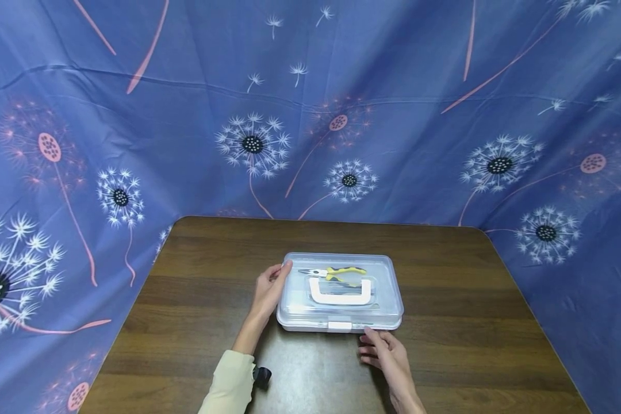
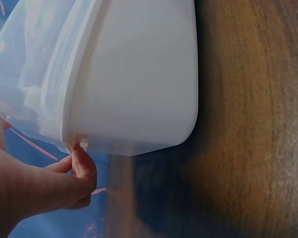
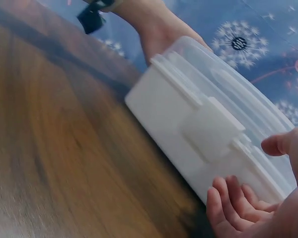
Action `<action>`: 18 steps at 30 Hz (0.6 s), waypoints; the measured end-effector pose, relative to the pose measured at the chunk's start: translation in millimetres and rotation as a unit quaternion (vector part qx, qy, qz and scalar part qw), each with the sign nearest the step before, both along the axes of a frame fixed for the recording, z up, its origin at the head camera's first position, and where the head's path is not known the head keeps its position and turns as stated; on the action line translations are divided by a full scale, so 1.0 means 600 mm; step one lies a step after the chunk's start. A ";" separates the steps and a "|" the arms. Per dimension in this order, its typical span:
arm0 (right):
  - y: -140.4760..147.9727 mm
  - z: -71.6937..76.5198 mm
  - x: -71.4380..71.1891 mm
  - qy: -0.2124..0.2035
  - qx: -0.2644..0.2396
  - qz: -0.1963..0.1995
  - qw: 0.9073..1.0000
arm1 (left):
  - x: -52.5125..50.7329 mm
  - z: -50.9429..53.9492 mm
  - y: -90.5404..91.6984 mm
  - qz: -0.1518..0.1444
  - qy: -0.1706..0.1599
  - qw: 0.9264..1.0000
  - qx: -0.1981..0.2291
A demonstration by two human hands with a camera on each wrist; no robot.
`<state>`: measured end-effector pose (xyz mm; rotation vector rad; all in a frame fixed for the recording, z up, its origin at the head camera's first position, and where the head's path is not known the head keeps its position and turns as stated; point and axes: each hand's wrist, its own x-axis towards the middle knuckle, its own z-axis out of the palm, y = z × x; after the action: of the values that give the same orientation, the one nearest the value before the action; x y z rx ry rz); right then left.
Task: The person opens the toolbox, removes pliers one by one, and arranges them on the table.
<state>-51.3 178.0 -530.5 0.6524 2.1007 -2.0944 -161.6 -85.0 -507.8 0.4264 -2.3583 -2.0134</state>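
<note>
A white plastic box [image 1: 295,307] with a clear lid stands on the table, its lid down. On the lid lies a white carrying handle [image 1: 341,299]; yellow-and-black pliers [image 1: 336,272] show behind it, apparently through the lid. My left hand [image 1: 270,293] grips the box's left side by the rim; in the left wrist view its bent fingers [image 2: 84,171] meet the rim corner. At the front right edge is my right hand [image 1: 390,359], fingers loosely bent. The right wrist view shows these fingers [image 3: 233,203] beside the front wall, right of the white latch [image 3: 213,129]; contact is unclear.
The brown wooden table [image 1: 186,322] has rounded far corners. Behind and around it hangs a blue cloth [image 1: 414,132] with a dandelion pattern. A small black object [image 1: 261,376] sits at the left sleeve's cuff.
</note>
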 end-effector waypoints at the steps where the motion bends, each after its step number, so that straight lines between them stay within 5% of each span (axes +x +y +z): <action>1: -0.006 0.000 -0.001 -0.011 0.001 0.010 1.000 | -0.001 -0.002 0.000 0.001 -0.001 1.000 0.004; 7: -0.032 -0.001 -0.010 -0.049 0.003 0.068 0.996 | -0.002 -0.010 -0.002 0.009 0.004 1.000 0.020; 13: -0.049 -0.006 -0.018 -0.037 -0.045 0.129 0.990 | -0.001 -0.010 -0.004 0.004 0.013 1.000 0.024; 18: -0.057 -0.017 -0.022 -0.020 -0.073 0.127 0.989 | -0.001 -0.009 -0.004 -0.002 0.018 1.000 0.024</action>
<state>-64.7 143.9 -540.4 0.3833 1.8736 -2.0493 -162.0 -87.5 -513.3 0.3838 -2.2952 -2.0653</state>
